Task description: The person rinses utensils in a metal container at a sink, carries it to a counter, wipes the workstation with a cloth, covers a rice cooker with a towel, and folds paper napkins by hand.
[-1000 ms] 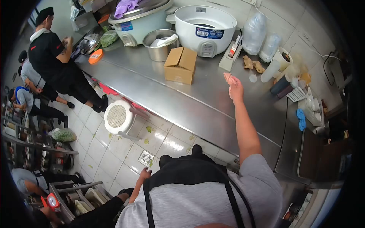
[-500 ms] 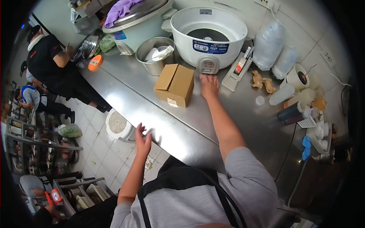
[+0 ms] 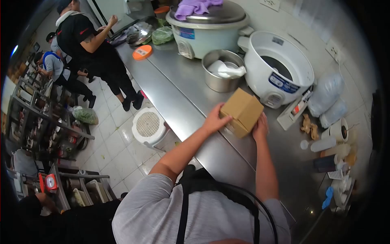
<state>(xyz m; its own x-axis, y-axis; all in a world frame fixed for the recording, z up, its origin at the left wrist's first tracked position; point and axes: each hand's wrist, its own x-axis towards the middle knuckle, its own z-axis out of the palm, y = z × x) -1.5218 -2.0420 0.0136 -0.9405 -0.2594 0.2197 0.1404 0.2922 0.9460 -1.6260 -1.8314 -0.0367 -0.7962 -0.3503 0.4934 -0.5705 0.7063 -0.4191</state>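
Note:
A small brown cardboard box [image 3: 243, 109] is between my two hands at the steel counter. My left hand [image 3: 216, 119] grips its left side, with the thumb along the near face. My right hand [image 3: 261, 127] is closed against the right side, its fingers partly hidden by the box. Just beyond the box stand a steel pot [image 3: 211, 77] with something white inside and an open white rice cooker [image 3: 260, 77]. Whether the box is lifted or rests on the counter, I cannot tell.
A lidded rice cooker [image 3: 207, 38] with a purple cloth [image 3: 197, 8] stands at the back. A mandoline-like slicer [image 3: 289, 116], ginger [image 3: 309, 127] and bottles [image 3: 325, 162] sit to the right. A white stool [image 3: 148, 124] is left of the counter. Another person [image 3: 91, 44] stands further off.
My left hand has come up from beside the counter to the box. My right hand has left the rice cooker's front and moved to the box's right side. The camera view has turned left.

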